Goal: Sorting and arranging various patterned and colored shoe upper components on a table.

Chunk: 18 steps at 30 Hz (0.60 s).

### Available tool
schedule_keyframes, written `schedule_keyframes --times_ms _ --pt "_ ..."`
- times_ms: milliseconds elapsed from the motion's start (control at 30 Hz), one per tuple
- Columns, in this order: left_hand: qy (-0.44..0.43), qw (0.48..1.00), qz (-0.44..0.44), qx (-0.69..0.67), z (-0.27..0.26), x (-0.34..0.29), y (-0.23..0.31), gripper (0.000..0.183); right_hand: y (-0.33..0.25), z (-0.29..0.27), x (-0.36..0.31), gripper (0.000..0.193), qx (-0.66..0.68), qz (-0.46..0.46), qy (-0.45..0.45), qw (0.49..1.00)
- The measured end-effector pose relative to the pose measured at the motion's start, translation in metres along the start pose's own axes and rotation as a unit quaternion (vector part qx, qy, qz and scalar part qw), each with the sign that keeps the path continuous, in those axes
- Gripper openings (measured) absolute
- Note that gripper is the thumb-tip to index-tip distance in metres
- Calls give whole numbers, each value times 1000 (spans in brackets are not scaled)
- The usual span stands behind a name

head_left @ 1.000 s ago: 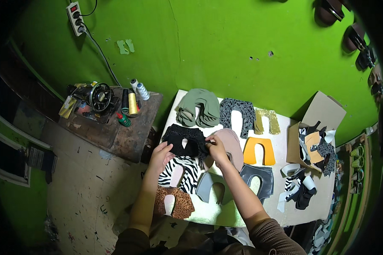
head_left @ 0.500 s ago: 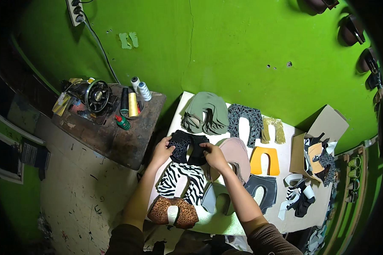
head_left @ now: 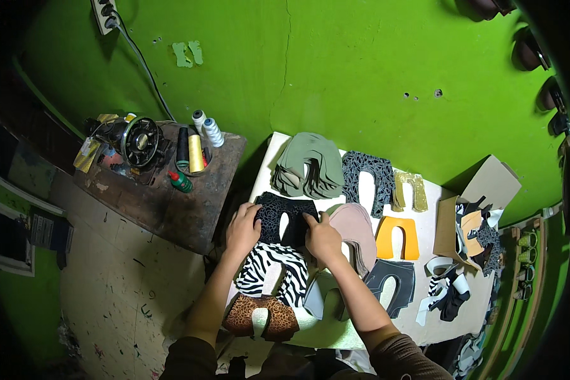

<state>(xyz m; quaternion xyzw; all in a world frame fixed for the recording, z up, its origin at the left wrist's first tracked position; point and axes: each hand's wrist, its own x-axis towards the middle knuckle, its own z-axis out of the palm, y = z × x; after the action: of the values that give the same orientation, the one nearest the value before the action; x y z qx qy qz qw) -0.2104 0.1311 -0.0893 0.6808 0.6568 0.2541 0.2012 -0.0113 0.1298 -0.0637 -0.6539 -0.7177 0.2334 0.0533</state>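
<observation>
A U-shaped black cut piece with a grey web pattern [head_left: 275,214] lies flat on the white-topped table, apparently over plainer black ones. My left hand [head_left: 242,231] rests against its left edge, fingers stretched and apart. At the right edge my right hand [head_left: 323,239] touches the black material with its fingers extended; some fingertips are hard to see. Directly below lie zebra-striped pieces [head_left: 289,269], then brown leopard-patterned pieces [head_left: 279,320]. Green pieces [head_left: 307,149] form a stack above, and a pink stack [head_left: 356,221] sits beside my right hand, partly covered by it.
Orange pieces [head_left: 396,228], dark grey pieces [head_left: 402,272] and gold pieces [head_left: 418,190] lie farther right. A cardboard box [head_left: 446,231] holds scraps, with a scrap pile [head_left: 451,291] before it. To the left, a sewing machine [head_left: 141,142] and thread cones [head_left: 195,152] stand on a wooden table.
The black patterned piece has come down flat and straightened on the table. My fingers have gone from pinching its two sides to lying extended along its edges.
</observation>
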Motion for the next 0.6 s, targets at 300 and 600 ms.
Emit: schedule_keyframes --times_ms 300,600 --pt "-64 967 188 160 22 17 -1 35 9 40 21 41 -98 -170 63 979" --pt "-52 964 137 221 23 3 15 33 14 27 6 33 27 -203 60 977"
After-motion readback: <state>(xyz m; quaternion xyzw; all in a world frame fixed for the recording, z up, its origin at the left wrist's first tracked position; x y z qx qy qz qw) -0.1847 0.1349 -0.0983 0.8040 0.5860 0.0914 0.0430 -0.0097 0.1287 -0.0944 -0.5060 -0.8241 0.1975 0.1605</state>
